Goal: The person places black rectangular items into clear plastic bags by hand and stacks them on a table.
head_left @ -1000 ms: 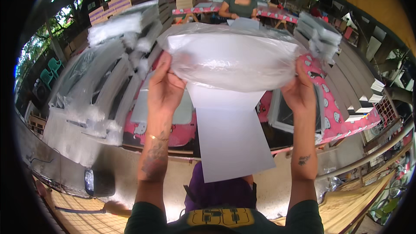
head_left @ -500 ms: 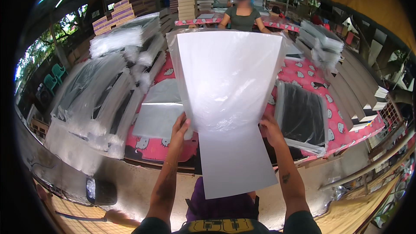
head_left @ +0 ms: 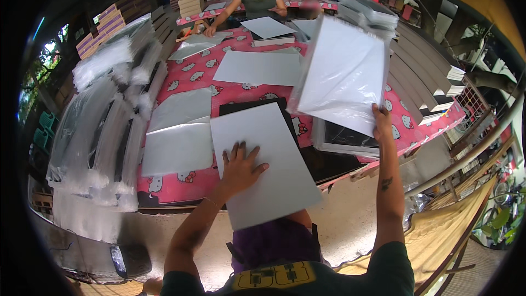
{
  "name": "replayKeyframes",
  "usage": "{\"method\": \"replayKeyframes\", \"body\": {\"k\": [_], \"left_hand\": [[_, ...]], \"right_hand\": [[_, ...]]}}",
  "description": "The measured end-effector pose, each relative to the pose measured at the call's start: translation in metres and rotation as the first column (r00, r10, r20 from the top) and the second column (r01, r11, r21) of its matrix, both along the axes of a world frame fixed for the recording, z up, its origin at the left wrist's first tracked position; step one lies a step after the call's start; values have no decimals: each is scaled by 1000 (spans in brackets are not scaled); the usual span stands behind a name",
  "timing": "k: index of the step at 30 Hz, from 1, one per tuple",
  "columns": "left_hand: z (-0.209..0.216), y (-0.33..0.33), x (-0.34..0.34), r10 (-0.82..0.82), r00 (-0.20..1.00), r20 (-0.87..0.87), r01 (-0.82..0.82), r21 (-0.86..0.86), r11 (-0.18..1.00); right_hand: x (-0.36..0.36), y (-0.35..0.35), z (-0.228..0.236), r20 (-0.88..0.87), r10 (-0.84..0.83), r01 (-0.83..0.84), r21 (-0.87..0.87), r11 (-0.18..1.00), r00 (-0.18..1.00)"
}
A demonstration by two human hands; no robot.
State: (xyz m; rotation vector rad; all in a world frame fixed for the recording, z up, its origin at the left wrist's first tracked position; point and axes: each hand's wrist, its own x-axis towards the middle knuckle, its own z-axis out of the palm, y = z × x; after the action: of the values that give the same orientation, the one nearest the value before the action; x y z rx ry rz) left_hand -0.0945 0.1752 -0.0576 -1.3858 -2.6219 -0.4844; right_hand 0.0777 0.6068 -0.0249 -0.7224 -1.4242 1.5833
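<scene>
My left hand (head_left: 242,169) lies with spread fingers on a plain white sheet (head_left: 274,153). That sheet rests askew over a black board (head_left: 329,165) and juts past the table's near edge. My right hand (head_left: 383,123) grips the lower right corner of a clear plastic sleeve with a white sheet inside (head_left: 345,71). Tilted, the sleeve hangs above a pile of black sheets in clear plastic (head_left: 346,136) and partly hides it. Left of the black board lies a creased translucent sheet (head_left: 178,140). Another white sheet (head_left: 257,67) lies farther back.
A pink patterned cloth (head_left: 192,79) covers the table. Stacked plastic-wrapped packs (head_left: 104,131) line the left side; thick grey boards (head_left: 422,71) and more wrapped packs (head_left: 367,12) line the right. Across the table, a person (head_left: 257,3) reaches toward a small tray, near a white-topped stack (head_left: 268,28).
The sleeved sheet has swung to the right with my right hand. My left hand has come down onto the plain white sheet, now separate from the sleeve. The view has shifted, showing more table.
</scene>
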Motion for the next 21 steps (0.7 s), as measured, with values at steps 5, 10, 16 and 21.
{"method": "replayKeyframes", "body": {"k": [5,10,16,21], "left_hand": [[-3,15,-59,-179,982,65,181,-41,983],[-4,2,-64,-94,995,-33,97,116,988],[13,-124,-140,100,979,177,-151,306,940],[-13,-175,-173,226,918,326,-329,307,893]], "right_hand": [[47,69,-33,348,-47,33,48,998,936],[42,34,-44,542,-634,-69,787,613,552],[42,-84,-3,254,-556,3,908,419,792],[-35,-198,21,326,262,-409,560,720,908]]}}
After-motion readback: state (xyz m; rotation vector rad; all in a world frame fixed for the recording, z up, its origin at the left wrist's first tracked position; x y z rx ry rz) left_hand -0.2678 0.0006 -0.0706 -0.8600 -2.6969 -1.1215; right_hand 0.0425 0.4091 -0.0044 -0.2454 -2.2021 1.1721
